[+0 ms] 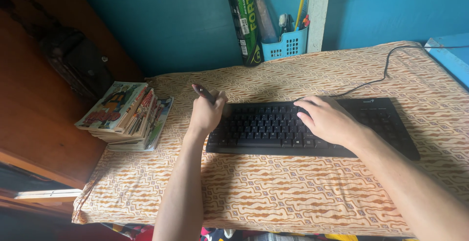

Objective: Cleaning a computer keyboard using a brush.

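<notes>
Head view, looking down: the left hand (pixel 207 112) sits just left of the frame's middle, fingers curled tight into a fist around a dark pen (pixel 203 93) whose end pokes up and to the left out of the top of the fist. The heel of that hand rests at the left end of the black keyboard (pixel 273 126), right over its corner. Over to the right of centre, the right hand (pixel 326 120) lies palm down on the keys, fingers loosely spread and pointing left, holding nothing, just pressing flat on the keyboard's middle-right section.

The keyboard stretches across the middle of the frame, tilted a little, lying on a cloth (pixel 273 197) patterned in orange and cream that covers the whole table. A thin dark cable (pixel 386 65) runs from the keyboard's top edge up towards the upper right of the frame.

Moving outward: at the left of the frame a stack of comic books (pixel 124 116) sits near the table's edge, well apart from the left hand. At the top centre, against the blue wall (pixel 185 26), a tall green and black tube (pixel 245 23) stands upright, just beside a small light-blue basket (pixel 286 45) with pens and odds sticking out of it.
</notes>
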